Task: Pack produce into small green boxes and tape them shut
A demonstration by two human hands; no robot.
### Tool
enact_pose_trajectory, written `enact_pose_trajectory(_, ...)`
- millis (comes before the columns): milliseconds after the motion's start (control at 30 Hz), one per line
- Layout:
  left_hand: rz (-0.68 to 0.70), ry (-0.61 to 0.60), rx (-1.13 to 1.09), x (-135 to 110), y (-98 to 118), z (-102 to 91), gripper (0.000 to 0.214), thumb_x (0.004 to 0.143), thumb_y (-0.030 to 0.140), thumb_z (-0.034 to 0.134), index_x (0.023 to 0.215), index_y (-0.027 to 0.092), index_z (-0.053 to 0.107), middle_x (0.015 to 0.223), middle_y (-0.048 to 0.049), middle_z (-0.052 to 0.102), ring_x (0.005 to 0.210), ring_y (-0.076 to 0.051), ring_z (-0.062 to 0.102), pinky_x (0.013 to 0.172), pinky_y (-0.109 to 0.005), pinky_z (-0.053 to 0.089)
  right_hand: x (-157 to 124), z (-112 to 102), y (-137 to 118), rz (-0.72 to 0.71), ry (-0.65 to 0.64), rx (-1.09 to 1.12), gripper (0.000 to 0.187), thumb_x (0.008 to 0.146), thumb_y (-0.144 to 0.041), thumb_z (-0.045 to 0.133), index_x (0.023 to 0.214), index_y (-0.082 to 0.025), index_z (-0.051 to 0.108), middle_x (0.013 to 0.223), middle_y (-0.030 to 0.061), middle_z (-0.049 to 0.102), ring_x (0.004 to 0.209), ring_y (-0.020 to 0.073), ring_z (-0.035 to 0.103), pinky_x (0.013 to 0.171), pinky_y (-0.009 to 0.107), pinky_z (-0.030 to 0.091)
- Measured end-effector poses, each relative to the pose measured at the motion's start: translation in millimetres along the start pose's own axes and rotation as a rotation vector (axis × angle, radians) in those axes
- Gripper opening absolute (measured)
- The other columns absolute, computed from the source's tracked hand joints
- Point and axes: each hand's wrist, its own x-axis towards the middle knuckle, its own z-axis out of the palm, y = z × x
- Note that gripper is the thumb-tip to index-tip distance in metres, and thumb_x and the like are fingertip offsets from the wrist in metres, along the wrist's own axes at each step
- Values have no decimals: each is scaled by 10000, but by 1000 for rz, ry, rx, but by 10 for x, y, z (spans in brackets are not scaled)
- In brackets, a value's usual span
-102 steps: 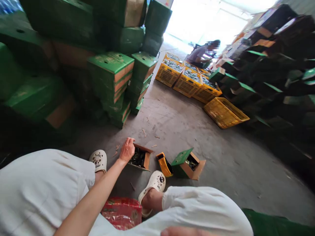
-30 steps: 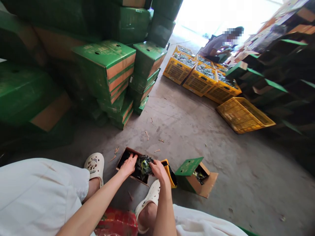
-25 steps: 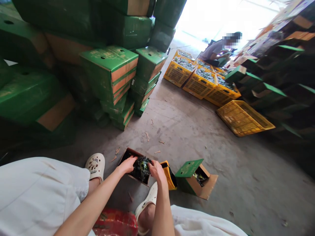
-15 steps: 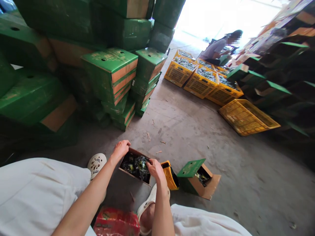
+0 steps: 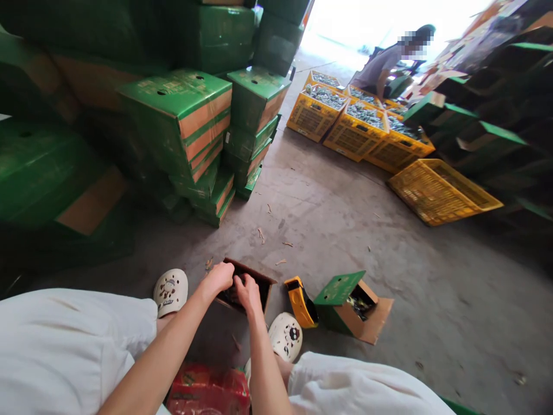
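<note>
Between my feet stands an open cardboard box (image 5: 264, 283), its inside dark. My left hand (image 5: 220, 276) is over the box's left end, fingers curled downward. Just right of it, my right hand (image 5: 247, 290) reaches into the box with its fingers bent together. What the fingers of either hand grip is hidden, and little of the box's contents shows. To the right lies a yellow-orange, curved object with a black inside (image 5: 301, 302). Beyond it is an open green carton (image 5: 341, 305) with dark, plastic-wrapped items inside.
Stacked green cartons (image 5: 173, 109) rise on the left. Filled yellow crates (image 5: 356, 135) stand ahead, near a crouching person (image 5: 380, 69). A tilted yellow crate (image 5: 436, 193) is at right. A red package (image 5: 209, 392) lies below my arms, between white clogs (image 5: 170, 293).
My right hand has moved left, deeper into the box, close to my left hand. The shiny plastic-wrapped pack at the box's top no longer shows. My right foot has shifted.
</note>
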Motion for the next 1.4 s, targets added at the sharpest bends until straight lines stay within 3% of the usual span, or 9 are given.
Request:
enact_pose_trajectory(133, -16, -49, 104, -64, 144, 227, 334, 929, 61, 575, 1182, 104, 788, 1281, -262, 742, 1180, -328, 761, 1022, -392, 584, 104, -282, 149, 4, -97, 5, 400, 1058, -180, 377, 1286, -215, 703, 1014, 62, 828, 808, 141, 787, 663, 185, 556)
enact_pose_trajectory(267, -16, -27, 168, -77, 204, 291, 353, 971, 89, 522, 1225, 108, 766, 1304, -254, 720, 1188, -330, 753, 1020, -414, 594, 100, -219, 187, -18, -195, -70, 339, 946, -103, 526, 1098, -212, 809, 871, 49, 828, 802, 168, 790, 704, 203, 549)
enact_pose_trajectory(333, -15, -7, 191, -84, 195, 282, 352, 987, 95, 499, 1219, 109, 763, 1274, -248, 726, 1192, -330, 749, 1008, -411, 599, 67, -102, 197, -37, -195, -124, 349, 866, -54, 594, 1062, -215, 835, 974, 73, 842, 972, 207, 794, 802, 224, 547)
enact_pose_trajectory(400, -14, 16, 212, -99, 175, 273, 369, 995, 76, 469, 1224, 107, 757, 1270, -248, 723, 1192, -331, 747, 997, -413, 602, 41, -18, 232, -40, -171, -170, 449, 844, -21, 582, 1153, -227, 834, 1140, 100, 835, 1132, 234, 765, 891, 250, 536)
enact_pose_trajectory(567, -7, 41, 247, -130, 130, 305, 438, 989, -8, 398, 1228, 103, 748, 1273, -243, 718, 1156, -318, 761, 977, -416, 604, 59, 4, 372, -46, -175, -250, 564, 863, 26, 516, 1287, -208, 805, 1279, 133, 804, 1237, 222, 738, 965, 237, 515)
enact_pose_trajectory(800, -4, 98, 259, -175, 99, 407, 328, 1002, 105, 533, 1286, 124, 698, 1223, -249, 720, 1111, -318, 772, 961, -420, 609, -41, 127, 347, -75, -117, -370, 351, 956, -90, 583, 1205, -172, 815, 1190, 176, 819, 1117, 269, 779, 844, 266, 533)
enact_pose_trajectory(1067, 19, 124, 264, -289, 40, 442, 378, 1012, 57, 435, 1245, 126, 724, 1226, -241, 735, 1139, -305, 770, 966, -391, 607, -188, 196, 9, -181, 118, -493, 383, 1070, -160, 416, 1223, -184, 767, 1278, 180, 768, 1234, 295, 704, 986, 357, 526)
enact_pose_trajectory(1200, 29, 121, 272, -289, 111, 420, 434, 1022, 20, 380, 1204, 98, 766, 1198, -261, 757, 1148, -315, 776, 959, -389, 615, -49, 116, -26, -283, 73, -544, 307, 1045, -149, 499, 1174, -183, 776, 1349, 151, 747, 1354, 285, 633, 1094, 360, 488)
enact_pose_trajectory(1400, 32, 98, 287, -198, 110, 397, 466, 1012, -2, 358, 1184, 88, 782, 1178, -258, 779, 1141, -301, 782, 970, -382, 618, 128, 131, -12, -306, -4, -585, 323, 1000, -182, 599, 1303, -198, 711, 1269, 136, 782, 1198, 276, 734, 927, 322, 583)
